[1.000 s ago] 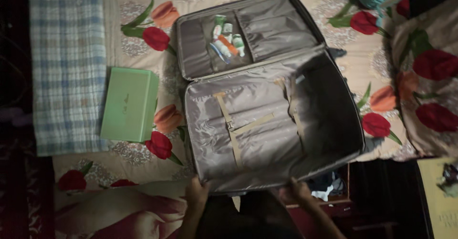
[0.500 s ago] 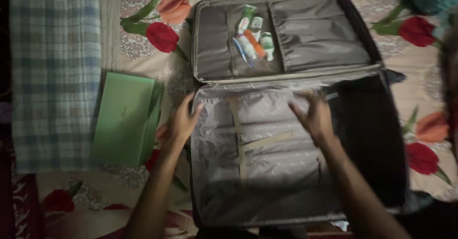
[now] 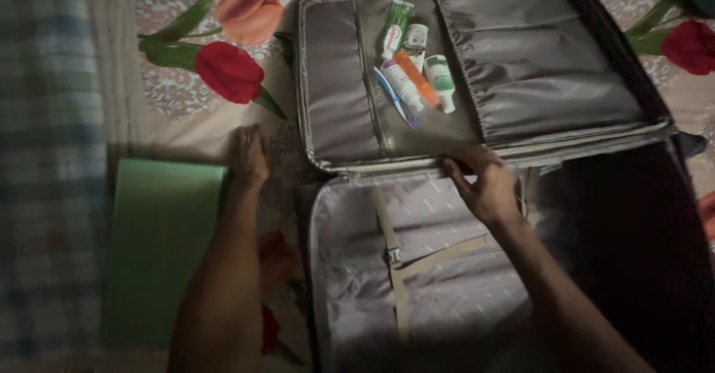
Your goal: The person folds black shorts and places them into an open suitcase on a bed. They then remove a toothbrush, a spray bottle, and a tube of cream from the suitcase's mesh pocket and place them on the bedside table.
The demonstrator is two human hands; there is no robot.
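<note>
An open grey suitcase [image 3: 350, 120] lies on a bed with a tulip-print cover. Its lid pocket holds several small toiletry tubes and bottles [image 3: 413, 64]. Beige straps [image 3: 395, 254] cross the lining of the main compartment. My right hand [image 3: 480, 183] rests on the hinge edge between lid and compartment, its fingers curled over the rim. My left hand [image 3: 248, 157] lies flat on the bedcover just left of the suitcase, fingers spread, beside the top corner of a green box [image 3: 160, 246]. Neither hand holds a loose object.
A blue checked blanket [image 3: 45, 157] runs down the left side. The floral bedcover [image 3: 223, 68] shows above the left hand. The suitcase's dark right wall [image 3: 640, 231] stands up at the right.
Both hands have moved up. The right hand went from the lining to the hinge edge. The left hand went from the suitcase's side to the bedcover. The view has moved closer.
</note>
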